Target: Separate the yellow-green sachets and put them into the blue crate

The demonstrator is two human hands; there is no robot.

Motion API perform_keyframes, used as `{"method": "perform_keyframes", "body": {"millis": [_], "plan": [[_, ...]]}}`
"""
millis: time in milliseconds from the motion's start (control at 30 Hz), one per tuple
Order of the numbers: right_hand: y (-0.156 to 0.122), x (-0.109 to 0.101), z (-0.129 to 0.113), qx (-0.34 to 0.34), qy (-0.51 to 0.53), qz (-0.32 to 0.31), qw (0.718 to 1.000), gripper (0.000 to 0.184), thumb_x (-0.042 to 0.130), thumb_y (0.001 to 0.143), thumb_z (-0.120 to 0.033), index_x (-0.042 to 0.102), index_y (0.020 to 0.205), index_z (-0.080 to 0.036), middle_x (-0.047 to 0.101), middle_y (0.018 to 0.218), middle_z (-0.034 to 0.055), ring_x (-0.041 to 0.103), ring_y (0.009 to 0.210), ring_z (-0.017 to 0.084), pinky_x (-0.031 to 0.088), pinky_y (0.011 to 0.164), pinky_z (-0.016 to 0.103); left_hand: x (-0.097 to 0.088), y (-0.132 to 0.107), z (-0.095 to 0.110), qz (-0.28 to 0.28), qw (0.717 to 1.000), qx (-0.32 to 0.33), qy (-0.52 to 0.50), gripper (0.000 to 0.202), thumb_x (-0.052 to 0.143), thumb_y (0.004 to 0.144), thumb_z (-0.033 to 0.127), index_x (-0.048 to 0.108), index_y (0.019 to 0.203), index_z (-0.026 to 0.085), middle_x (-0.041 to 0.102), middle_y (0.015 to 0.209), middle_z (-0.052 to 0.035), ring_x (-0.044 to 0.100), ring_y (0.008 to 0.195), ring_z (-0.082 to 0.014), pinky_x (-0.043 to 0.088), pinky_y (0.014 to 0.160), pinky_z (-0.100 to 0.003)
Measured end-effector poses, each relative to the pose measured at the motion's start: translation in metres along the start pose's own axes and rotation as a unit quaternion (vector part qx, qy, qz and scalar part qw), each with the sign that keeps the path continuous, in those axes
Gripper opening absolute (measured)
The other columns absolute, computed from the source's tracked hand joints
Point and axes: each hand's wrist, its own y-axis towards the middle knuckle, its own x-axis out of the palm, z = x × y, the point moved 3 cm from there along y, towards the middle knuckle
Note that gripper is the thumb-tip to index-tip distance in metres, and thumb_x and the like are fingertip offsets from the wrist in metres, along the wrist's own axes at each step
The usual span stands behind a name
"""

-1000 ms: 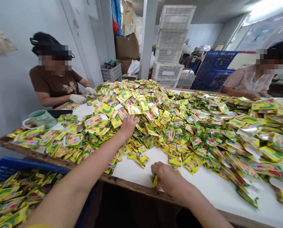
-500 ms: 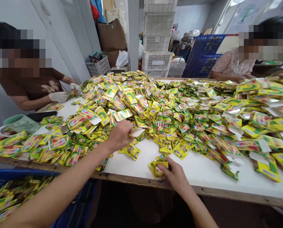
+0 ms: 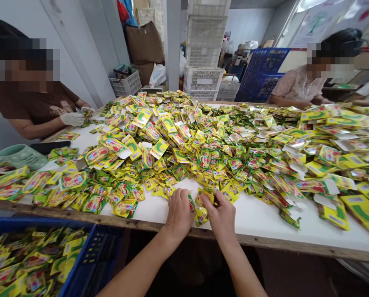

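Note:
A huge heap of small yellow and green sachets (image 3: pixel 221 144) covers the white table (image 3: pixel 264 218). Near the table's front edge my left hand (image 3: pixel 179 210) and my right hand (image 3: pixel 219 212) lie side by side, knuckles up. Both curl round a small bunch of sachets (image 3: pixel 200 214) held between them. The fingertips of both hands are tucked among the packets.
A blue crate (image 3: pixel 79 255) with sachets stands at the lower left. A green mug (image 3: pixel 17 156) is on the table's left end. One person with white gloves (image 3: pixel 71 119) sits at the left, another person (image 3: pixel 298 86) at the far right. White crates (image 3: pixel 203 78) are stacked behind.
My left hand has drawn back from the heap to the front edge and now meets my right hand. The right hand has shifted slightly forward with its sachets.

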Motion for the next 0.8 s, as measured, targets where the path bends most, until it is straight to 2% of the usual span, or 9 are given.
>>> {"method": "perform_keyframes", "body": {"millis": [67,133,267,333,433,567,633,700,800], "plan": [[0.001,0.001,0.000,-0.046,-0.070,-0.028,0.996,0.020,0.064,0.079,-0.034,0.063,0.074,-0.015,0.058,0.070,0.0015,0.052,0.068,0.015,0.040,0.063,0.026,-0.001,-0.001,0.001,0.024,1.000,-0.008,0.015,0.018,0.056,0.076,0.015,0.047,0.092,0.017,0.051,0.096,-0.0082,0.047,0.095,-0.0268,0.040,0.083,-0.042],[0.005,0.001,-0.002,-0.067,-0.108,-0.084,0.988,0.017,0.063,0.079,-0.028,0.061,0.069,-0.015,0.055,0.067,0.0003,0.049,0.066,0.014,0.036,0.062,0.026,-0.002,-0.003,0.003,0.036,0.999,0.000,0.017,0.014,0.053,0.079,0.015,0.047,0.092,0.017,0.050,0.095,-0.0079,0.047,0.094,-0.0263,0.040,0.082,-0.041],[0.015,0.001,-0.019,-0.101,-0.152,-0.229,0.956,0.019,0.064,0.076,-0.015,0.056,0.059,-0.015,0.049,0.065,-0.0009,0.048,0.065,0.012,0.032,0.060,0.024,-0.003,-0.010,0.007,0.047,0.998,0.003,-0.029,0.027,0.059,0.075,0.016,0.047,0.099,0.018,0.048,0.098,-0.0070,0.045,0.098,-0.0258,0.038,0.084,-0.041],[0.016,0.004,-0.030,-0.142,-0.151,-0.283,0.936,0.017,0.062,0.079,-0.014,0.056,0.063,-0.015,0.050,0.069,-0.0004,0.050,0.069,0.013,0.034,0.063,0.024,-0.005,-0.013,0.005,0.050,0.996,-0.009,-0.074,0.037,0.064,0.071,0.021,0.046,0.102,0.018,0.047,0.101,-0.0070,0.044,0.100,-0.0259,0.038,0.086,-0.041],[0.010,0.010,-0.042,-0.194,-0.175,-0.288,0.922,0.007,0.055,0.085,-0.013,0.059,0.081,-0.017,0.054,0.080,0.0019,0.051,0.077,0.015,0.036,0.067,0.026,-0.014,-0.015,-0.002,0.039,0.988,-0.033,-0.146,0.041,0.066,0.068,0.023,0.045,0.103,0.017,0.046,0.103,-0.0079,0.044,0.103,-0.0259,0.039,0.087,-0.041],[-0.002,0.022,-0.050,-0.239,-0.208,-0.267,0.910,0.016,0.045,0.086,-0.006,0.054,0.091,-0.017,0.055,0.084,0.0054,0.049,0.084,0.020,0.037,0.071,0.030,-0.030,-0.014,-0.014,-0.041,0.968,-0.037,-0.243,0.024,0.061,0.073,0.020,0.046,0.092,0.018,0.050,0.096,-0.0052,0.049,0.096,-0.0224,0.040,0.081,-0.035],[-0.006,0.030,-0.053,-0.256,-0.182,-0.294,0.903,0.022,0.043,0.084,-0.003,0.053,0.095,-0.018,0.056,0.087,0.0052,0.048,0.087,0.020,0.039,0.074,0.031,-0.035,-0.013,-0.019,-0.070,0.951,-0.056,-0.296,0.022,0.061,0.073,0.020,0.047,0.090,0.018,0.053,0.089,-0.0030,0.052,0.086,-0.0200,0.040,0.074,-0.031],[-0.008,0.036,-0.055,-0.254,-0.175,-0.322,0.895,0.028,0.042,0.082,0.000,0.053,0.100,-0.020,0.056,0.092,0.0051,0.049,0.090,0.020,0.040,0.075,0.031,-0.038,-0.014,-0.024,-0.074,0.929,-0.081,-0.352,0.028,0.062,0.072,0.019,0.049,0.097,0.018,0.056,0.088,-0.0017,0.054,0.081,-0.0180,0.040,0.070,-0.028],[-0.004,0.040,-0.055,-0.239,-0.183,-0.303,0.904,0.034,0.043,0.082,-0.001,0.050,0.109,-0.020,0.056,0.101,0.0067,0.051,0.092,0.019,0.042,0.076,0.031,-0.039,-0.018,-0.029,-0.074,0.896,-0.105,-0.425,0.031,0.064,0.072,0.023,0.049,0.099,0.017,0.058,0.086,0.0000,0.054,0.076,-0.0150,0.039,0.066,-0.025]]}}
